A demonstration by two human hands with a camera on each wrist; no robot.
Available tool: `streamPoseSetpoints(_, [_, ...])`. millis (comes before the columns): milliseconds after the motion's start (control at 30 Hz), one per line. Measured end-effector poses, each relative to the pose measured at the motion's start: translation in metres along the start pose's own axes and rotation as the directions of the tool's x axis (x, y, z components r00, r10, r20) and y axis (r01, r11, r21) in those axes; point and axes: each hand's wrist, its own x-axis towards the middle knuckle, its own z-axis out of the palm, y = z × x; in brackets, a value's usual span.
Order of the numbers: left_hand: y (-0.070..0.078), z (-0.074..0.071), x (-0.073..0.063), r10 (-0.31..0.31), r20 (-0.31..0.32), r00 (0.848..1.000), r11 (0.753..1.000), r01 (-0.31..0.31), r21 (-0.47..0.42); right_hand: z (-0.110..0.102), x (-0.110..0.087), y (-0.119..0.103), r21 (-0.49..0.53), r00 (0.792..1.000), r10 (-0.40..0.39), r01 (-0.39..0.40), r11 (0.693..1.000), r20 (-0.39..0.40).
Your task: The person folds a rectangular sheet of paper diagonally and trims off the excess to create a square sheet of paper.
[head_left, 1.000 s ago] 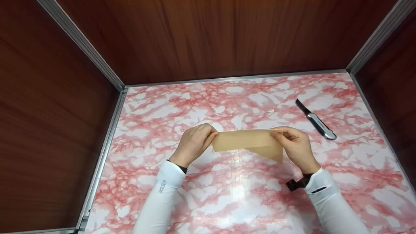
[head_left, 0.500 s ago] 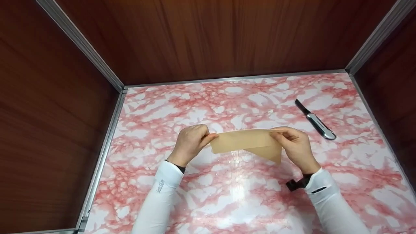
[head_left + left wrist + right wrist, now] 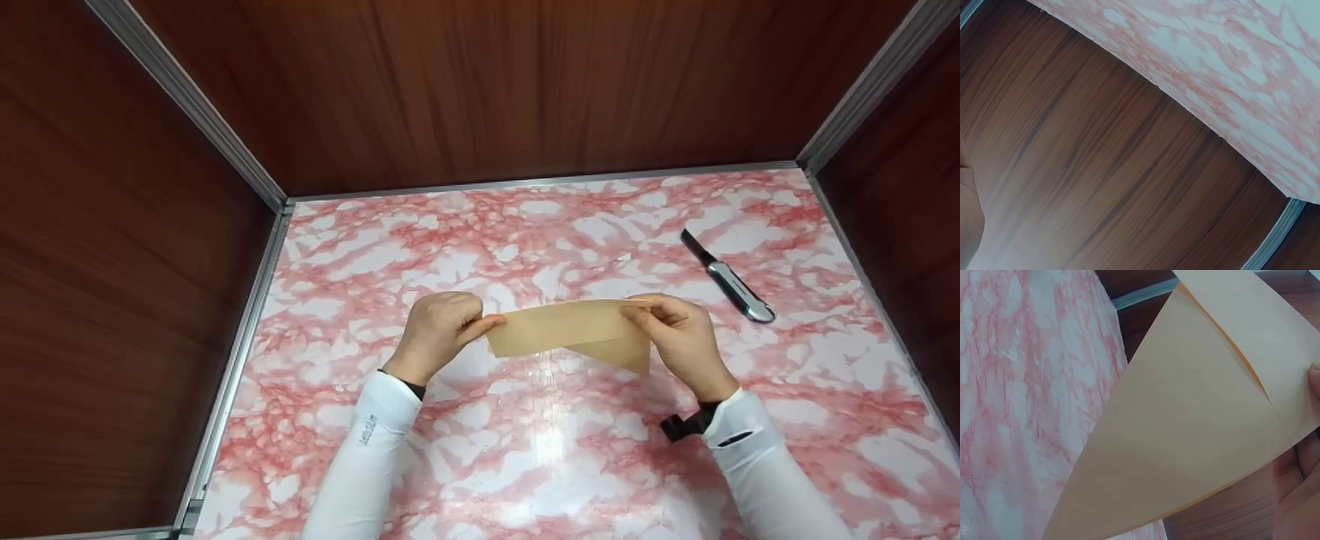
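Observation:
A tan paper envelope (image 3: 559,328), its triangular flap (image 3: 619,354) hanging down on the right, is stretched between both hands above the table. My left hand (image 3: 442,330) pinches its left end, thumb on the near face and fingers curled behind. At the upper right corner my right hand (image 3: 679,330) grips the paper between thumb and fingers. The right wrist view shows the flap (image 3: 1168,422) large, with a slit along the fold and part of the right hand (image 3: 1300,489) at the edge. Only a sliver of the left hand (image 3: 970,219) appears in the left wrist view.
A utility knife (image 3: 733,285) with a silver and black handle and dark blade lies on the table behind the right hand. The red-and-white marbled table (image 3: 480,465) is bounded by brown wood-grain panels (image 3: 480,90) with metal edging.
My left hand has shifted slightly left and down, its thumb now straighter along the paper. The envelope's left end has dipped with it. The right hand stays about where it was.

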Motion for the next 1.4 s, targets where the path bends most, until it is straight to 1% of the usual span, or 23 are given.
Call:
streamPoseSetpoints(167, [0.000,0.002,-0.003,-0.021,0.031,0.999,1.000,0.021,0.000,0.000,0.000,0.000,-0.011,1.000,0.014,-0.014,1.000,-0.012])
streamPoseSetpoints(300, [0.000,0.005,-0.005,-0.054,0.058,0.997,0.999,0.053,0.011,0.002,0.000,-0.001,-0.012,0.999,0.026,-0.026,1.000,-0.027])
streamPoseSetpoints(433, [0.000,0.009,-0.007,-0.093,0.097,0.991,0.996,0.094,0.004,0.003,0.002,0.002,-0.007,0.997,0.062,-0.062,0.998,-0.042])
streamPoseSetpoints(533, [-0.001,0.012,-0.009,-0.121,0.124,0.985,0.992,0.122,-0.002,0.003,0.004,0.006,-0.019,0.995,0.090,-0.091,0.996,-0.037])
streamPoseSetpoints(700, [-0.002,0.017,-0.010,-0.159,0.128,0.979,0.987,0.158,0.022,0.000,0.006,0.010,-0.059,0.991,0.130,-0.131,0.990,-0.027])
streamPoseSetpoints(900, [-0.002,0.022,-0.011,-0.236,0.107,0.966,0.972,0.233,0.040,-0.001,0.007,0.016,-0.051,0.982,0.183,-0.185,0.981,-0.043])
streamPoseSetpoints(1067, [-0.003,0.026,-0.013,-0.314,0.074,0.947,0.949,0.311,0.044,0.001,0.007,0.020,-0.042,0.968,0.246,-0.248,0.968,-0.040])
streamPoseSetpoints(1167, [-0.005,0.027,-0.014,-0.361,0.064,0.930,0.932,0.358,0.050,0.002,0.008,0.023,-0.046,0.958,0.287,-0.288,0.957,-0.023])
streamPoseSetpoints(1233, [-0.006,0.028,-0.015,-0.389,0.073,0.918,0.921,0.386,0.056,0.002,0.009,0.025,-0.059,0.949,0.315,-0.315,0.947,-0.013])
streamPoseSetpoints(1300, [-0.008,0.029,-0.015,-0.424,0.087,0.902,0.905,0.420,0.065,0.003,0.010,0.028,-0.085,0.941,0.337,-0.337,0.938,-0.011])
streamPoseSetpoints(1400, [-0.009,0.033,-0.016,-0.484,0.097,0.869,0.874,0.478,0.085,0.005,0.010,0.033,-0.123,0.929,0.369,-0.369,0.921,-0.019])
